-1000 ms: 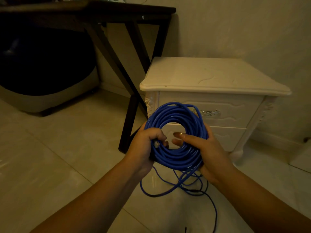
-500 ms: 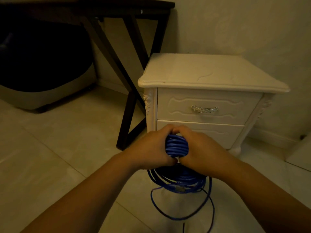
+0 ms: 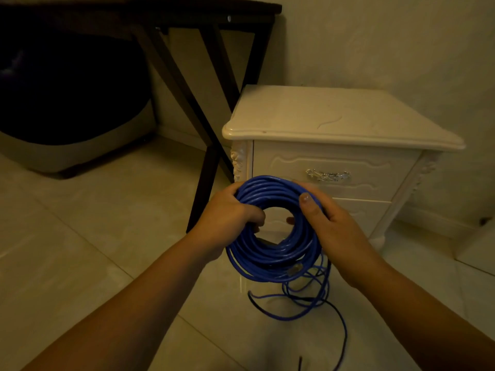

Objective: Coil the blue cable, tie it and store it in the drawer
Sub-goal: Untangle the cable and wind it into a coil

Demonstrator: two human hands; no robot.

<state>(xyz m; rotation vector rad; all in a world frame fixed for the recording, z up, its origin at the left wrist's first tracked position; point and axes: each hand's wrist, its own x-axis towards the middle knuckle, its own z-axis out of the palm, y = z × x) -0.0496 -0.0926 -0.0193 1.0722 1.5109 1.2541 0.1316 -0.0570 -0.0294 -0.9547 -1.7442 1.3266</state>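
Pale floor tiles (image 3: 80,236) run up to a cream nightstand (image 3: 334,119) against the wall, with a dark table (image 3: 187,12) to its left. In front of the nightstand, above the floor, both hands hold the blue cable (image 3: 267,253), wound into a thick round coil of many turns.

The left hand (image 3: 227,212) grips the coil's left side, its fingers (image 3: 254,214) curled into the middle hole. The right hand (image 3: 334,223) clasps the right side, thumb laid over the top turns and the other fingers wrapped behind, one tip showing through the hole.

Most of the coiling looks done. It is not finished, though: a loose tail (image 3: 294,314) hangs from the bottom of the coil and loops on the floor, and a plug (image 3: 293,270) pokes out at the lower right of the bundle. A darker strand (image 3: 342,330) trails toward the near edge of the floor; I cannot tell whether it is the same cable in shadow.

No tie or wrap shows round the coil, so tying is, by my reading, yet to do. Both the top drawer (image 3: 281,167), with its metal handle (image 3: 328,175), and the lower drawer (image 3: 359,210) are closed, so opening one and storing the coil also remain.
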